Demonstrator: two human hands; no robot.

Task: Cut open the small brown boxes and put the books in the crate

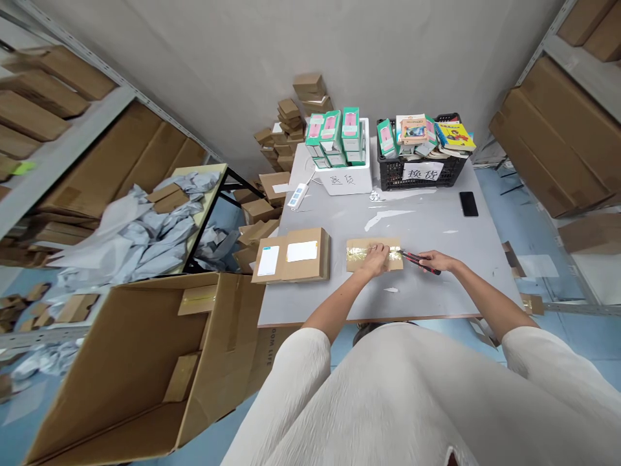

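Note:
A small flat cardboard box (356,254) with shiny yellowish tape along its top lies near the front of the grey table. My left hand (377,259) holds it down from above, fingers bent over the taped face. From the right, my right hand (435,260) grips a red-and-black two-handled tool (413,257); whether it is scissors or pliers I cannot tell. The tool's narrow tip meets the taped top at the box's right end. To the left rests a larger cardboard box (323,255) with white labels on its panels.
On the table stand a white bin (345,182) of green-and-pink boxes, a black crate (395,176) of books, a phone (468,204) and a power strip (297,196). A big open carton (233,336) stands at the front left, near a side table with grey bags (165,223).

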